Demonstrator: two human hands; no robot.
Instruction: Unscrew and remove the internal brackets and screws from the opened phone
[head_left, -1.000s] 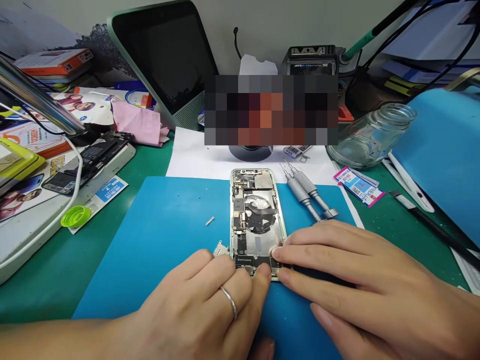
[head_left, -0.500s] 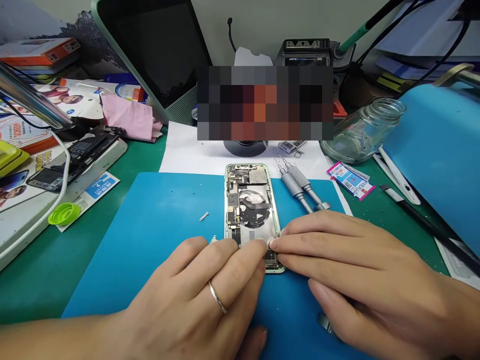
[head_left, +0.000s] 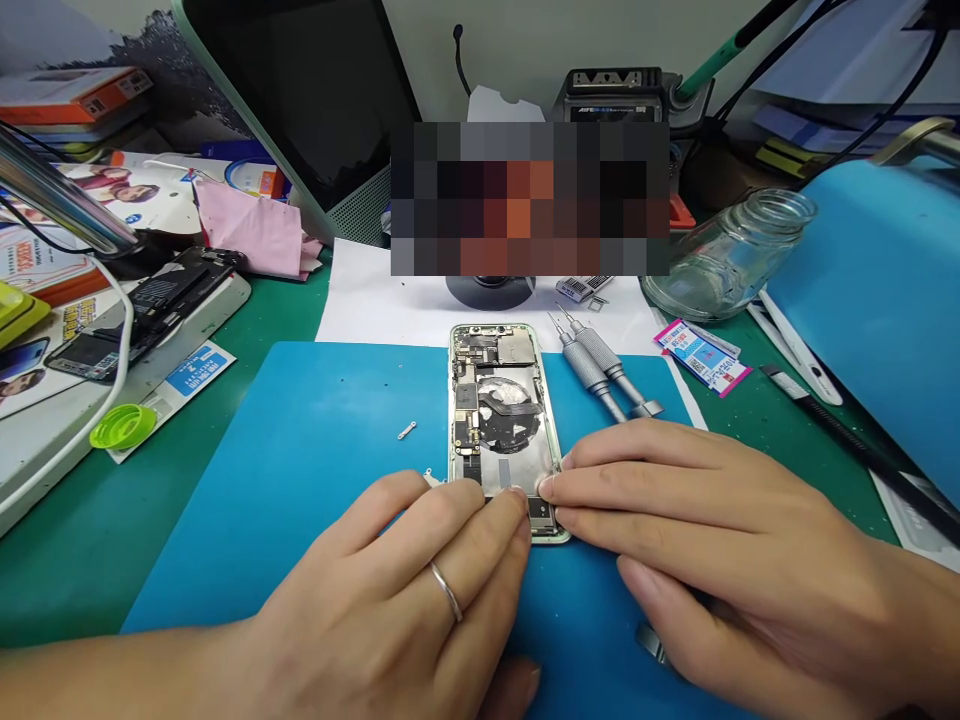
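Observation:
An opened phone (head_left: 499, 415) with a pale green frame lies face down on the blue mat (head_left: 322, 470), its boards and coil exposed. My left hand (head_left: 420, 590), with a ring on one finger, lies over the phone's lower left, fingertips pressing on the bottom part. My right hand (head_left: 705, 540) lies flat with fingers stretched together, their tips touching the phone's lower right edge beside the left fingertips. A small metal piece (head_left: 649, 641) shows under my right palm; whether the hand holds it I cannot tell. The phone's lower end is mostly hidden.
Two grey screwdrivers (head_left: 600, 370) lie right of the phone. A small metal bracket (head_left: 406, 431) rests on the mat at the left. A glass jar (head_left: 731, 255), a pink packet (head_left: 701, 358), a green cap (head_left: 122, 427), another opened phone (head_left: 142, 315) and a dark monitor (head_left: 300, 100) surround the mat.
My left fingertips slid up from the phone's bottom edge onto its lower part, meeting the right fingertips. The view shifted slightly, and the metal piece under my right palm came into sight.

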